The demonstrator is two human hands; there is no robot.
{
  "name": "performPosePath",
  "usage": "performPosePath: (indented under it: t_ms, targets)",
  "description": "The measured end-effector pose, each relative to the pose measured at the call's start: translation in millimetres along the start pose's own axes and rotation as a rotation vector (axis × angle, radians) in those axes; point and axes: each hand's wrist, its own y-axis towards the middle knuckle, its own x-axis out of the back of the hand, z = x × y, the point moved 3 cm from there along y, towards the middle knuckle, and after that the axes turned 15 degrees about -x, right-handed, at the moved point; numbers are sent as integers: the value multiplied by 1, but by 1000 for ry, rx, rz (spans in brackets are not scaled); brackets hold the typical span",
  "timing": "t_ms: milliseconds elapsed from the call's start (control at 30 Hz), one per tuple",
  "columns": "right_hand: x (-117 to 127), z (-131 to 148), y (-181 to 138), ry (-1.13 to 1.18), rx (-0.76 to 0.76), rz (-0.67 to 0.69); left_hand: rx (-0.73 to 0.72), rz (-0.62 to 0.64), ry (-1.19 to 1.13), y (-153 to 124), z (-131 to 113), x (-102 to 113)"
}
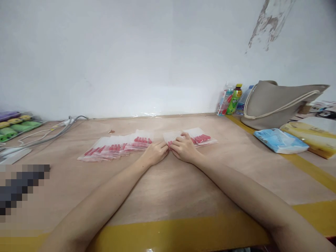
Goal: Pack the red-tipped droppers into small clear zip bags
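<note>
My left hand (157, 153) and my right hand (185, 148) meet at the lower edge of a small clear plastic bag (170, 135) with red pieces in it. The fingers of both are closed on that edge, and my right hand covers much of the bag. My right index finger is bent up above it. To the left, several similar bags (109, 148) overlap in a fanned row, with short red sticks inside. More bags (201, 134) with red sticks lie just beyond my right hand.
Cables (60, 127) and colourful packs (19, 124) lie at the far left. Bottles (233, 99), a grey bag (278, 103), a blue tissue pack (280, 140) and a yellow pack (311, 134) stand or lie at the right. The wall (157, 59) borders the table's (157, 192) back.
</note>
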Motion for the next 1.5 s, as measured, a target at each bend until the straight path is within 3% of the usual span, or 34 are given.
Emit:
performPosePath:
  t_ms: [500, 867, 1033, 1133, 1333, 1500]
  targets:
    - [18, -43, -22, -82, -63, 3, 86, -3, -48, -9, 3, 4]
    - [6, -44, -17, -46, -98, 197, 179, -2, -82, -9, 6, 12]
    - [1, -65, -19, -127, -296, 313, 436, 29, 86, -25, 17, 22]
    - [4, -86, -31, -127, -452, 364, 517, 76, 158, -36, 22, 22]
    - [28, -113, -61, -112, -601, 319, 433, 110, 112, -25, 14, 15]
    - [50, -95, -55, -84, -579, 180, 440, 120, -117, 2, -3, 1]
